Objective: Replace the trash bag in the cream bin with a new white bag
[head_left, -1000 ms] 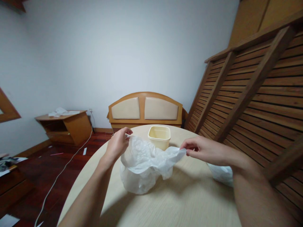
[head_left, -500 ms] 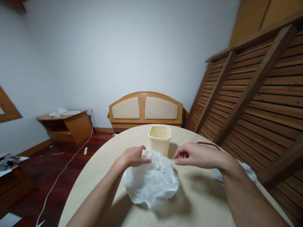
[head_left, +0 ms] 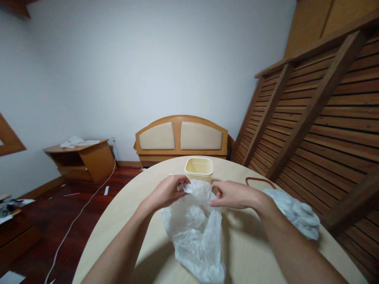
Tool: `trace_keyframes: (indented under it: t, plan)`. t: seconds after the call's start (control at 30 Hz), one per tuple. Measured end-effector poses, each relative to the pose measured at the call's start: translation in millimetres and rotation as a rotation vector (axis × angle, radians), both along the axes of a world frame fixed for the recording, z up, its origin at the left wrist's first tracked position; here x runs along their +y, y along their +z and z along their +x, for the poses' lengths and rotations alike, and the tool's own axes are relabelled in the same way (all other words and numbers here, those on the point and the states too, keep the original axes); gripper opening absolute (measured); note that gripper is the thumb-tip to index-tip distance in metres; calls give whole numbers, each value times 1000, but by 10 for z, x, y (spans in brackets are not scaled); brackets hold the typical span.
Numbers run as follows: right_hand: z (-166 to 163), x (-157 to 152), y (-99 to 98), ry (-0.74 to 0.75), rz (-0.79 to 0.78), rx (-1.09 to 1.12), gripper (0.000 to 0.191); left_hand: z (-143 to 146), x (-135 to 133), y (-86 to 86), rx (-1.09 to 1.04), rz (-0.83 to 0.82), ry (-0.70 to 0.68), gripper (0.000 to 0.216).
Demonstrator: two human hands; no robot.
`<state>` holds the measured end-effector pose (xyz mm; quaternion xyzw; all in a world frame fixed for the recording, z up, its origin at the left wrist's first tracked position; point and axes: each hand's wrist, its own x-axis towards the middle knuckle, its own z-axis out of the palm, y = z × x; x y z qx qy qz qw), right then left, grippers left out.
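A thin white plastic bag [head_left: 195, 228] hangs above the round pale wooden table [head_left: 254, 252], held up by its top edge. My left hand [head_left: 167, 192] pinches the bag's upper left edge with closed fingers. My right hand [head_left: 232, 195] pinches the upper right edge, a short way from the left hand. Just behind both hands stands a small cream plastic bin [head_left: 199, 169], open and upright on the table.
A second crumpled white bag [head_left: 294, 213] lies on the table to the right, next to a thin brown loop [head_left: 259, 180]. Slatted wooden panels [head_left: 319, 118] lean at the right. A padded headboard [head_left: 181, 138] stands against the far wall, a wooden side table [head_left: 81, 157] and a white cable [head_left: 79, 213] at the left.
Both hands lowered the bag to the table and drew closer together, then lifted it by its top edge so it now hangs long.
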<state>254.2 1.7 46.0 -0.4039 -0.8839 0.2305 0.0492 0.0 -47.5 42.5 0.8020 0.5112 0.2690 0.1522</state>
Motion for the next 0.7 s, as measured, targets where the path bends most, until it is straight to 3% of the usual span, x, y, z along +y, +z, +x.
trace_keyframes:
  t: [0.13,0.27,0.43,0.57,0.7]
  plan:
    - [40,-12,83,35,65,120,31,-10,-57,56,-79,3,-73,21]
    - [105,-59,175,138,-89,167,28,-70,-120,88,-9,-83,-150,37]
    - [108,-176,274,276,-163,214,31,-103,-119,56,-70,-2,-137,59]
    - [42,-199,233,298,-204,170,29,-74,-92,-32,8,-252,-131,87]
    - [-17,-132,102,159,-259,107,30,-27,-136,-14,146,-500,-183,69]
